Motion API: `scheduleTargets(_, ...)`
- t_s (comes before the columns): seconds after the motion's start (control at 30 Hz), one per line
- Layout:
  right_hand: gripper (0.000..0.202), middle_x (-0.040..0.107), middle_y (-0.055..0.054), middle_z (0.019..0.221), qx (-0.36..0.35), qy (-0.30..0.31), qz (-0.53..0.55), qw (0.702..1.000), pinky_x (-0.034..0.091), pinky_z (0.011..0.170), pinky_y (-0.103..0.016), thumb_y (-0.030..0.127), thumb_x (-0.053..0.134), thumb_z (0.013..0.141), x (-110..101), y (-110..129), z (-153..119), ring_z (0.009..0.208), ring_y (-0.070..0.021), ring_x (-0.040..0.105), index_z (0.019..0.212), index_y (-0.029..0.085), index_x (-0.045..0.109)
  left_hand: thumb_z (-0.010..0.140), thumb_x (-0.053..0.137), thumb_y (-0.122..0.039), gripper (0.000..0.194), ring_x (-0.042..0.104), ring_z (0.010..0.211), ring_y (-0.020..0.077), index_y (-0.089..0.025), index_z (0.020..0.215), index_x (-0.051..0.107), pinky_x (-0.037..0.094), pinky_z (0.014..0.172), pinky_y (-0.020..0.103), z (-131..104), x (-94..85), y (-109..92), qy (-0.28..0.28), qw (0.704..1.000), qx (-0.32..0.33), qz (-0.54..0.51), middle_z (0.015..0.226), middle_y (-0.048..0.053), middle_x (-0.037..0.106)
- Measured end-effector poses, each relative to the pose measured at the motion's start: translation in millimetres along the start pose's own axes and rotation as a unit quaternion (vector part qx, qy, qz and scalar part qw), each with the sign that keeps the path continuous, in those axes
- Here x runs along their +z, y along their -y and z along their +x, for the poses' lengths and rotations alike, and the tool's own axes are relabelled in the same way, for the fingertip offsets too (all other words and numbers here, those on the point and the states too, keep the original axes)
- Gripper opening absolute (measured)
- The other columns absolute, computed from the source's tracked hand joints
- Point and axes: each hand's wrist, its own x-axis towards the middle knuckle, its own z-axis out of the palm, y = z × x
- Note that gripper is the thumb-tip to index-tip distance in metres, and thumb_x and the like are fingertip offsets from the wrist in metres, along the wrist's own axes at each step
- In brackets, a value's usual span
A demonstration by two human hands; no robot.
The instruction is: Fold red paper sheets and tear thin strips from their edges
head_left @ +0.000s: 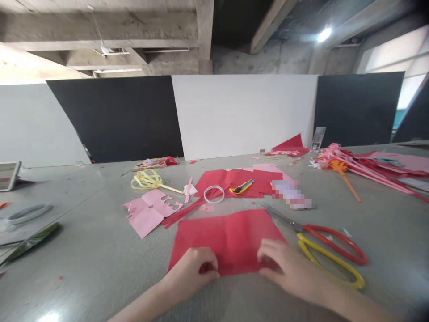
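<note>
Your left hand [196,268] pinches the near edge of the red paper sheet [231,237] left of its middle, and your right hand [284,266] pinches that edge toward its right end; how firmly, you cannot tell. The sheet lies in front of you on the gray table [110,250], creased down its middle.

Just right of it, the open scissors [296,226] crowd your right side: their blades point far-left toward the sheet's far-right corner, and their red and yellow handles spread near your right forearm. Beyond the sheet's far-left corner are red paper strips [182,215] and the pink paper with cut-outs [147,217].

Farther out, a ring-shaped tape roll [205,195] and a yellow utility knife [241,187] rest on the red paper stack [206,178], with a pixelated item [292,195] to their right. Yellow looped strips [146,180] lie far left; a pink paper bundle [335,156] and an orange stem [351,187] lie far right.
</note>
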Motion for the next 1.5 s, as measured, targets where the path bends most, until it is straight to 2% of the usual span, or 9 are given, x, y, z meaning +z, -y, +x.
scheduleTargets(0.1, 0.012, 0.053, 0.001, 0.082, -0.011, -0.019, 0.001, 1.000, 0.039, 0.072, -0.029, 0.010, 0.048, 0.079, 17.6, 10.9, 3.1, 0.078, -0.0148, 0.050, 0.077, 0.021, 0.052, 0.071, 0.050, -0.011, 0.011, 0.049, 0.063, 0.0100, -0.017, 0.068, 0.058, 0.035, 0.058, 0.017, 1.3, 0.9, -1.4, 0.002, 1.000, 0.003, -0.003, 0.067, -0.004, 0.054)
scheduleTargets(0.23, 0.016, 0.052, 0.001, 0.080, -0.007, -0.049, -0.002, 0.999, 0.040, 0.069, -0.028, 0.007, 0.045, 0.079, 31.5, 13.8, 6.6, 0.075, -0.0145, 0.050, 0.073, 0.020, 0.050, 0.072, 0.048, -0.008, 0.015, 0.049, 0.065, 0.0103, -0.019, 0.072, 0.059, 0.034, 0.061, 0.018, -2.4, 1.0, -3.9, -0.001, 1.000, 0.013, -0.001, 0.070, -0.004, 0.054)
scheduleTargets(0.47, 0.012, 0.053, 0.001, 0.078, -0.011, -0.051, 0.004, 0.999, 0.038, 0.068, -0.029, 0.012, 0.046, 0.081, 29.9, 11.4, 6.1, 0.074, -0.0149, 0.049, 0.072, 0.020, 0.050, 0.079, 0.048, -0.015, 0.016, 0.052, 0.069, 0.0118, -0.019, 0.072, 0.061, 0.035, 0.064, 0.019, -5.9, 5.8, -9.3, -0.033, 0.999, 0.012, 0.011, 0.073, -0.002, 0.056)
scheduleTargets(0.67, 0.013, 0.052, 0.002, 0.076, -0.007, -0.060, -0.030, 0.998, 0.036, 0.066, -0.028, 0.011, 0.049, 0.080, 30.6, 12.2, 8.6, 0.071, -0.0139, 0.047, 0.069, 0.019, 0.048, 0.080, 0.047, -0.014, 0.016, 0.052, 0.068, 0.0120, -0.018, 0.069, 0.059, 0.036, 0.063, 0.019, -4.8, 7.0, -10.2, -0.023, 0.999, 0.020, 0.013, 0.072, -0.002, 0.055)
scheduleTargets(0.93, 0.013, 0.051, 0.002, 0.073, -0.028, -0.072, -0.074, 0.994, 0.032, 0.063, -0.029, 0.012, 0.050, 0.079, 34.5, 6.6, 8.8, 0.068, -0.0148, 0.045, 0.069, 0.019, 0.045, 0.086, 0.044, -0.016, 0.017, 0.051, 0.076, 0.0153, -0.018, 0.072, 0.055, 0.037, 0.070, 0.024, -4.5, 12.0, -8.2, 0.004, 0.991, 0.059, 0.118, 0.077, -0.001, 0.054)
scheduleTargets(1.2, 0.014, 0.051, 0.002, 0.073, -0.027, -0.074, -0.106, 0.991, 0.031, 0.063, -0.030, 0.011, 0.051, 0.078, 38.0, 3.5, 10.9, 0.067, -0.0157, 0.046, 0.069, 0.019, 0.044, 0.086, 0.044, -0.016, 0.014, 0.053, 0.079, 0.0183, -0.017, 0.077, 0.054, 0.039, 0.074, 0.032, -2.1, 12.1, -9.8, 0.008, 0.980, 0.034, 0.197, 0.082, 0.001, 0.056)
scheduleTargets(1.4, 0.012, 0.051, 0.001, 0.074, -0.027, -0.080, -0.111, 0.990, 0.032, 0.065, -0.031, 0.012, 0.049, 0.079, 39.4, 2.9, 10.1, 0.069, -0.0163, 0.046, 0.071, 0.019, 0.044, 0.084, 0.044, -0.015, 0.013, 0.055, 0.077, 0.0221, -0.017, 0.079, 0.055, 0.043, 0.072, 0.039, -5.6, 16.2, -15.0, -0.017, 0.958, 0.033, 0.285, 0.081, 0.004, 0.057)
scheduleTargets(1.5, 0.011, 0.051, 0.001, 0.075, -0.027, -0.074, -0.103, 0.992, 0.033, 0.065, -0.031, 0.013, 0.048, 0.080, 39.6, 3.0, 9.4, 0.069, -0.0164, 0.046, 0.072, 0.020, 0.043, 0.082, 0.042, -0.010, 0.019, 0.053, 0.092, 0.0261, -0.016, 0.093, 0.056, 0.041, 0.080, 0.043, -9.5, 23.3, -17.6, -0.043, 0.939, 0.074, 0.332, 0.099, 0.009, 0.058)
